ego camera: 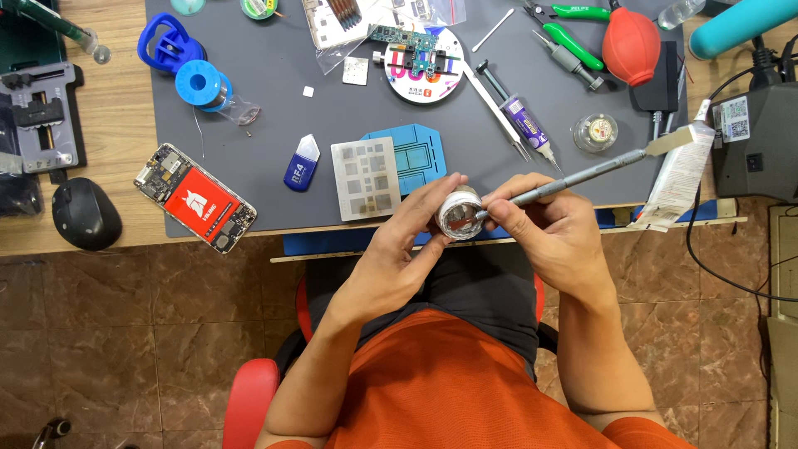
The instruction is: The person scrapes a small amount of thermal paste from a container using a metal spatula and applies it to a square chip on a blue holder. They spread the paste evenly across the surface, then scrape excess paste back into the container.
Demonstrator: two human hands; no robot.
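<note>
A small round jar is gripped by the left hand. A metal spatula is pinched by the right hand, its tip dipped into the jar.

My bench carries a grey mat; mouse at nine o'clock, station at three.

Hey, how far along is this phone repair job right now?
Done: the phone lies opened on the grey mat, and a circuit board sits clamped in the round holder. In hand: the left hand holds a small open jar while the right hand dips a metal spatula into it. Left: the stencil lies untouched.
</note>
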